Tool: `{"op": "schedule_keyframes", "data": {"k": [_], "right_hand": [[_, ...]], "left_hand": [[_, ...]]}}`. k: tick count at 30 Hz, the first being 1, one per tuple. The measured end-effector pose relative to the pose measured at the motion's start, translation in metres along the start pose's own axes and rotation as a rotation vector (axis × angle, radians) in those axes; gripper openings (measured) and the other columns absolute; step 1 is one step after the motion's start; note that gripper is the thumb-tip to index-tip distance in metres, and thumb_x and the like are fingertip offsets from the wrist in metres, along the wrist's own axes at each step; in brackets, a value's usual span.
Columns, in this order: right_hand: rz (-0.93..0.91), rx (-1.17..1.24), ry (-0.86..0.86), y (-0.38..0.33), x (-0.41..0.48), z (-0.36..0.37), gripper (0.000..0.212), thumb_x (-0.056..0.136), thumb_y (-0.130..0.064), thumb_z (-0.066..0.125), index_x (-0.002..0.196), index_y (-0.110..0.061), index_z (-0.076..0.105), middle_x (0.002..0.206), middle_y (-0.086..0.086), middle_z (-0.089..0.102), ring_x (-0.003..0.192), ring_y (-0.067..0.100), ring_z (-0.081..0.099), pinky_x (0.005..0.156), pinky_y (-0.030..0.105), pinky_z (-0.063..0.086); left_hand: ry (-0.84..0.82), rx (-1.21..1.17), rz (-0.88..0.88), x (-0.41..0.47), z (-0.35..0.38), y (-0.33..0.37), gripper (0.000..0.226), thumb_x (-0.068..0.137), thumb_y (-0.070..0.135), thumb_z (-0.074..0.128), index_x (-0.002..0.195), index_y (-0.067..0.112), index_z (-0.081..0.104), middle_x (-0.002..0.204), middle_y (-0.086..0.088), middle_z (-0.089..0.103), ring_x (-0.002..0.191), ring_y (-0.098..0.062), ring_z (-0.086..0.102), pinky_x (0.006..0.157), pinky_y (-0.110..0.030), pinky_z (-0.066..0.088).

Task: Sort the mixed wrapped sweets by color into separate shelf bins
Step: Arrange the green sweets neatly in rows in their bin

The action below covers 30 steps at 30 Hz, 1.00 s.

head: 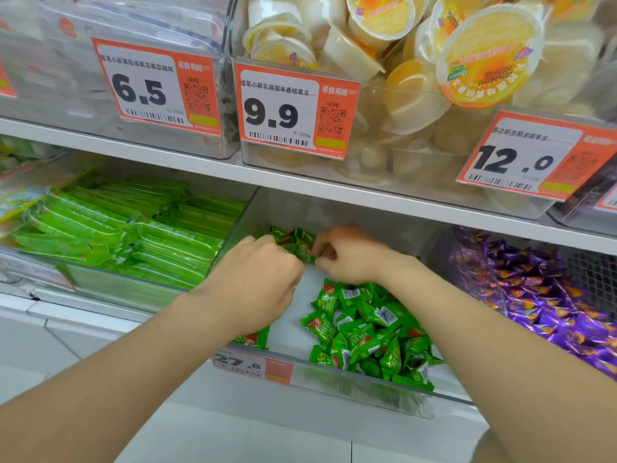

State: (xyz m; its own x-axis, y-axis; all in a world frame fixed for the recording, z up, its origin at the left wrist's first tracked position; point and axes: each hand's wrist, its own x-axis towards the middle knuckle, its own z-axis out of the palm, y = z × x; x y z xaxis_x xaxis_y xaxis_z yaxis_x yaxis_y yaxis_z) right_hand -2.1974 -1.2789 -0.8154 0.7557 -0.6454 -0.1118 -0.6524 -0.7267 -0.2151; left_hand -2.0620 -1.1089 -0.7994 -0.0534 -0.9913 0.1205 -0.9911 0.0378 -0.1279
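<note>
— Where are the green sweets [295,243] being held?
— At frame centre, inside the middle bin [288,329]; they are being pinched by the right hand [347,257] and, seemingly, gripped by the curled left hand [257,279].

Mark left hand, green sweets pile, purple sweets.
left hand [257,279]: head view, back of the hand.
green sweets pile [367,329]: head view, a wrapper near the pile's middle.
purple sweets [551,302]: head view, a wrapper mid-heap.
</note>
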Motion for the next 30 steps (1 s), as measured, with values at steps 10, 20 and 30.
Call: {"op": "schedule_keyframes", "data": {"k": [10, 20, 30], "right_hand": [[-0.132, 0.143, -0.055, 0.006, -0.031, 0.0, 0.043, 0.081, -0.02, 0.088, 0.12, -0.029, 0.071, 0.101, -0.011, 0.066, 0.092, 0.009, 0.063, 0.084, 0.028, 0.052], [-0.041, 0.758, 0.117, 0.009, -0.051, -0.008, 0.026, 0.085, -0.017, 0.086, 0.108, -0.026, 0.077, 0.101, 0.001, 0.073, 0.091, 0.017, 0.072, 0.095, 0.037, 0.06], [0.164, 0.342, 0.254, 0.008, -0.025, 0.006, 0.019, 0.084, -0.038, 0.083, 0.101, -0.031, 0.08, 0.1, -0.004, 0.071, 0.094, 0.015, 0.068, 0.083, 0.022, 0.051]], "left_hand": [[-0.138, -0.472, -0.224, 0.006, 0.011, 0.01, 0.023, 0.089, 0.039, 0.066, 0.111, 0.033, 0.07, 0.102, 0.005, 0.069, 0.095, -0.021, 0.068, 0.085, -0.039, 0.059], [0.117, -0.875, -0.373, 0.018, 0.005, 0.006, 0.009, 0.096, 0.02, 0.074, 0.09, 0.025, 0.077, 0.07, 0.006, 0.075, 0.065, -0.003, 0.073, 0.073, -0.036, 0.065], [0.134, -1.011, -0.592, 0.027, 0.021, 0.011, 0.019, 0.099, 0.024, 0.063, 0.117, 0.024, 0.07, 0.107, 0.004, 0.072, 0.096, -0.017, 0.069, 0.079, -0.027, 0.055]]}}
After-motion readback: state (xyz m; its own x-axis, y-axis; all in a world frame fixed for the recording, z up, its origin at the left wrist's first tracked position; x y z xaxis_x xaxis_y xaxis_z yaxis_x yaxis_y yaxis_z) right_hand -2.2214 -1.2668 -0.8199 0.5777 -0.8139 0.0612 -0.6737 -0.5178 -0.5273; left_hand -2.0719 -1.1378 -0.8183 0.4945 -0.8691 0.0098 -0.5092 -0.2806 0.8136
